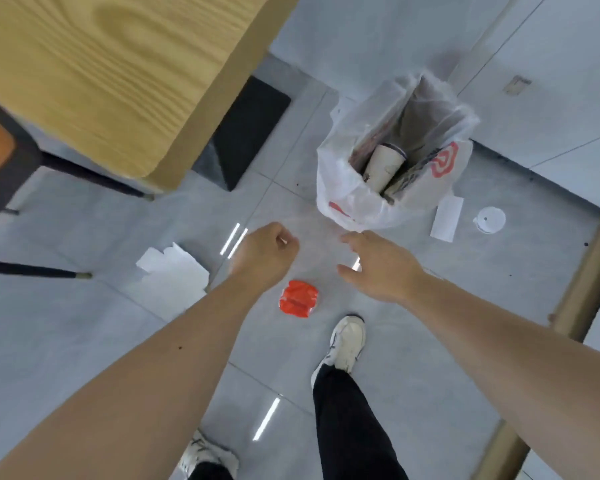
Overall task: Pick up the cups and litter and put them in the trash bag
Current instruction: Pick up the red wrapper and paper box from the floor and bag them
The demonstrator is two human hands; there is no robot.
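A white plastic trash bag (347,199) with red print stands open on the floor, and a pale paper cup (383,166) lies inside it. Below it, my left hand (265,256) is curled into a fist with nothing visible in it. My right hand (383,265) hovers just under the bag's near edge, fingers spread and holding nothing. A crumpled red wrapper (298,298) lies on the tiles between my forearms. White folded paper (174,268) lies to the left. A white paper strip (447,219) and a round white cup lid (489,220) lie right of the bag.
A wooden table (111,74) fills the upper left, with a black base (243,133) under it and dark chair legs (35,271) at the left. My two shoes (347,341) stand on the grey tiles. A brown door frame (582,289) runs along the right.
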